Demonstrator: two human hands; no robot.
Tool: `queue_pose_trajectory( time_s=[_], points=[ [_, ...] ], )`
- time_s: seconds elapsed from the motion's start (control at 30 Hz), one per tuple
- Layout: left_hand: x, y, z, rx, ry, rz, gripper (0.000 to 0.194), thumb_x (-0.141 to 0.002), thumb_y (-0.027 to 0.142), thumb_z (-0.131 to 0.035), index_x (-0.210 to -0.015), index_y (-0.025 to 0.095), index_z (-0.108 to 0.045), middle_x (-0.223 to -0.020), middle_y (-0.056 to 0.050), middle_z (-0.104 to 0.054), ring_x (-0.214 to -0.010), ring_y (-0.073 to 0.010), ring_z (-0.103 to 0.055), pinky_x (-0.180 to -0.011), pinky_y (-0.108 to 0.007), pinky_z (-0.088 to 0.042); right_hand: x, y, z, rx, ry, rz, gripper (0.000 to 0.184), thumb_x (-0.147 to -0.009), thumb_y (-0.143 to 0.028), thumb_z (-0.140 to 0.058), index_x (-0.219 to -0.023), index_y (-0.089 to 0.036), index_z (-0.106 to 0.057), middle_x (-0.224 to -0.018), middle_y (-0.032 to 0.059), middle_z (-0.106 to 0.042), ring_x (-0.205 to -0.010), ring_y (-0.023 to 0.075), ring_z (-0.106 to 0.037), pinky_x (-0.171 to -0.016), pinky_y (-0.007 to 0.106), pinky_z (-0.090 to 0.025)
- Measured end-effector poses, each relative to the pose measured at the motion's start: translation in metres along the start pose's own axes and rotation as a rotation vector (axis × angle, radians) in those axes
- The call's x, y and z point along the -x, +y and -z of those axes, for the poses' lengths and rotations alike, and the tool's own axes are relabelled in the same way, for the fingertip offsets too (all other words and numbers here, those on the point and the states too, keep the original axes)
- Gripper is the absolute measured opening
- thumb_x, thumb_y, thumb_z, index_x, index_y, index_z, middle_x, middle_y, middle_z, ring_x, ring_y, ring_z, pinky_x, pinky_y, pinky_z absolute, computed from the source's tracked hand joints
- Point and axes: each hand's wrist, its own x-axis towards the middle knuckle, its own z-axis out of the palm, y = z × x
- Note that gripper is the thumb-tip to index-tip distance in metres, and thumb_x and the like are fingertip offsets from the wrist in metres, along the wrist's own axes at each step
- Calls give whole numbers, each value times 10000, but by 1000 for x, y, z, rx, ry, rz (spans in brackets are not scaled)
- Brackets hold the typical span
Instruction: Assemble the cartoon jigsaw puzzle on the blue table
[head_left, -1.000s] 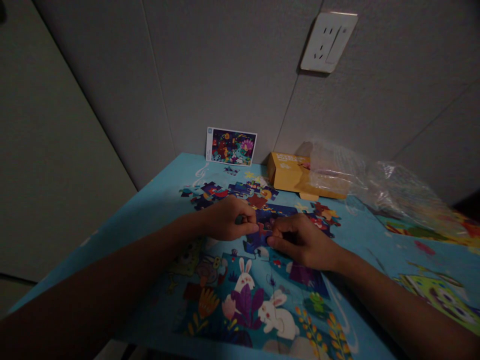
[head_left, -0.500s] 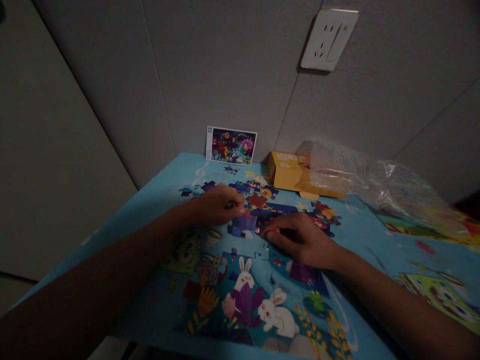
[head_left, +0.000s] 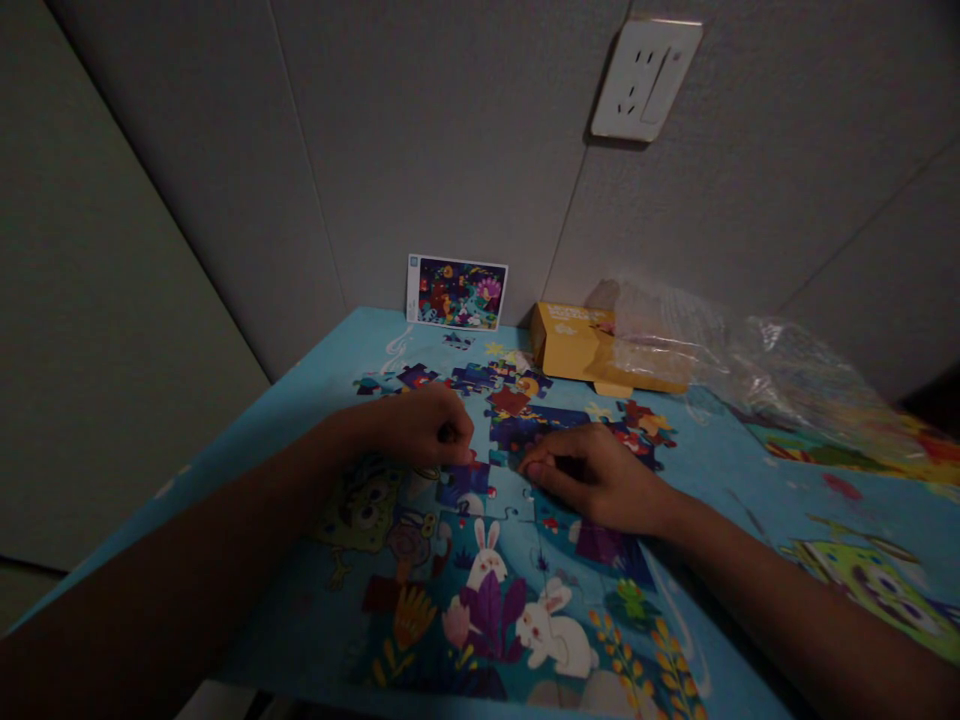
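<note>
A blue-purple puzzle piece (head_left: 463,487) is pinched at its upper edge by my left hand (head_left: 424,425). It lies low against the top left of the partly joined jigsaw puzzle (head_left: 559,625), which shows white rabbits, a purple plant and a frog. My right hand (head_left: 604,478) rests on the puzzle's upper right part with fingers curled and tips together; what they hold, if anything, is hidden. Just behind the fingers is a dark blue joined section (head_left: 551,418). A reddish-brown piece (head_left: 509,400) lies at that section's top left.
Loose puzzle pieces (head_left: 474,376) lie behind my hands, with more pieces (head_left: 651,422) at right. A picture card (head_left: 457,292) leans on the wall. At the back stand a yellow box (head_left: 574,350) and clear plastic wrap (head_left: 802,370). A cartoon-printed cover (head_left: 300,370) lies underneath.
My left hand has moved slightly left and toward me, bringing the puzzle piece down to the rabbit section's upper left edge. My right hand has stayed almost in place.
</note>
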Motion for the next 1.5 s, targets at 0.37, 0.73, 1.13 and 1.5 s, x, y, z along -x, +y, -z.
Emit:
queue_pose_trajectory(
  time_s=[0.37,0.73,1.13,1.5],
  points=[
    [2,4,-3,-33,12,70,395,-692,362,-798,-503,140,-532,-487,52,-506,-501,-67,-475,-521,-194,-315,0,0,0,16,-12,-15,217,-883,-278,-546,-776,-143,-678,-558,-31,-480,-503,84,-390,-478,224,-297],
    [1,9,-4,-257,27,131,459,-639,484,-830,-499,139,-561,-443,71,-485,-495,-63,-455,-666,-252,-305,0,2,-1,11,-13,-26,215,-883,-280,-550,-789,-141,-685,-565,-31,-484,-507,84,-393,-476,224,-299],
    [-1,12,-10,-166,60,-23,417,-641,518,-824,-683,152,-629,-576,73,-543,-530,-69,-495,-719,-254,-331,0,2,-1,29,-8,-31,237,-889,-296,-537,-815,-139,-699,-586,-12,-534,-515,92,-416,-488,231,-311],
    [0,14,-8,-79,-11,15,396,-641,435,-849,-859,152,-679,-598,88,-487,-528,-66,-480,-667,-230,-352,0,2,0,21,-17,-38,207,-880,-274,-545,-773,-148,-671,-575,-30,-488,-517,88,-397,-488,226,-303]
  ],
)
